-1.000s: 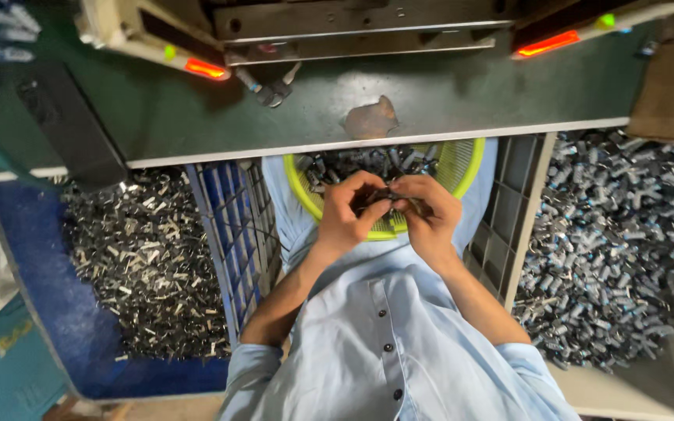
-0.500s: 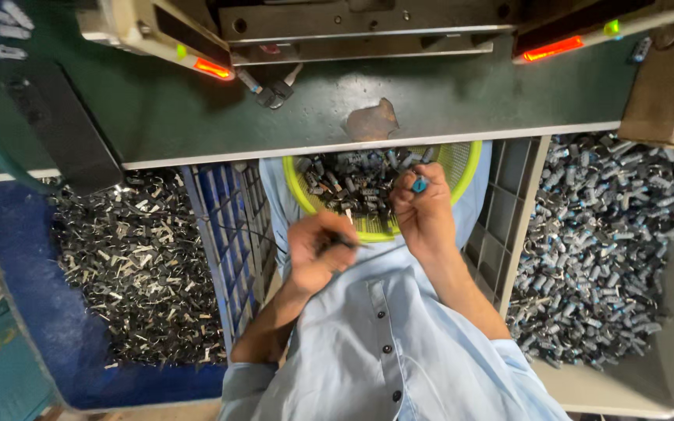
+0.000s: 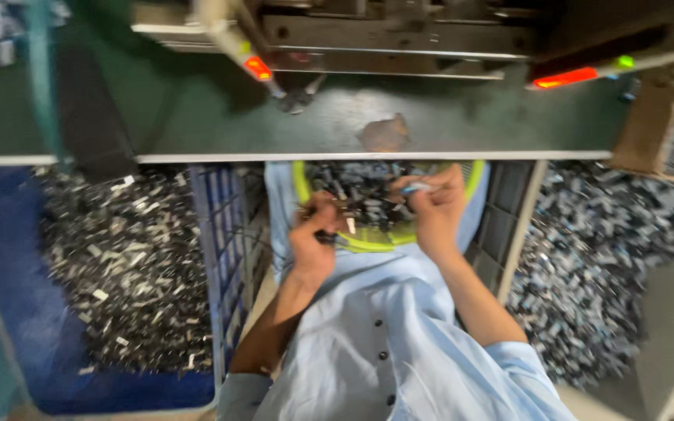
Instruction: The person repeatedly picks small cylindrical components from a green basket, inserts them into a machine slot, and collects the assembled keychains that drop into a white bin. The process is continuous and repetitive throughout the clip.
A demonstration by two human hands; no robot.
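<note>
A yellow-green bowl [image 3: 368, 243] full of small dark metal parts rests on my lap, just below the green machine table's edge. My left hand [image 3: 313, 245] sits at the bowl's near-left rim, fingers pinched on a small dark metal part. My right hand [image 3: 434, 206] hovers over the bowl's right side, holding a small bluish-grey metal part between thumb and fingers. The picture is blurred, so finer detail of the parts is lost.
A green machine table [image 3: 196, 117] with a press [image 3: 384, 35] and orange lights [image 3: 257, 68] spans the top. A blue crate [image 3: 118, 265] of shiny metal pieces stands at left; a grey bin [image 3: 610, 257] of dark parts at right.
My hands, joined over the bowl a second ago, separated; now the left hand is back at the bowl's near-left rim and the right hand stays over the right side. The view has swung.
</note>
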